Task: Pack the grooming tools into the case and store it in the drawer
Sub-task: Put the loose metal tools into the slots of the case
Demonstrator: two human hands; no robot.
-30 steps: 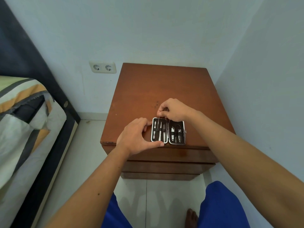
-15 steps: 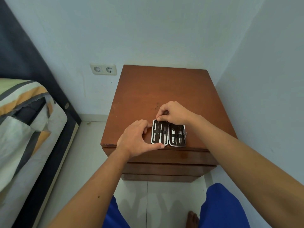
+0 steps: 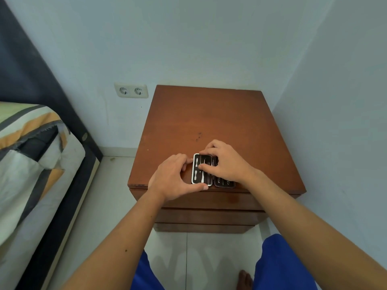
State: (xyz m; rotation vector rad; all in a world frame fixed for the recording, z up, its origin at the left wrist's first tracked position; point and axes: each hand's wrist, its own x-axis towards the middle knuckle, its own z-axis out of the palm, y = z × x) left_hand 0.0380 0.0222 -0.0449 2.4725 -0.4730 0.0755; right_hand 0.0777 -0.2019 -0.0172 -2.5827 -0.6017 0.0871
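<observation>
— Where's the case [image 3: 198, 168] sitting?

— Open flat on the wooden tabletop [image 3: 209, 118], right at the front edge, above the closed drawer [image 3: 207, 200] fronts. Black lining, pale rim.

— And the grooming tools [image 3: 197, 169]?

— I can see a couple of silvery ones lying upright in the left half. The right half is mostly hidden under the right hand [image 3: 225, 164], though a few metal tips peek out at its near edge.

— What are the hands up to?

— The left hand [image 3: 173, 178] is cupped against the case's left side, thumb running along the near edge and fingers curled at the far corner, bracing it rather than lifting it. The right hand lies over the middle, fingertips pressing down on the left half's lining. Whether it pinches a tool there, I can't tell from here.

— Anything else around?

— A double wall socket [image 3: 131, 91] left of the cabinet, and a bed [image 3: 31, 155] with a striped cover along the left wall. Blue shorts [image 3: 280, 266] and a bare foot [image 3: 244, 280] on the tiled floor [image 3: 117, 201].
</observation>
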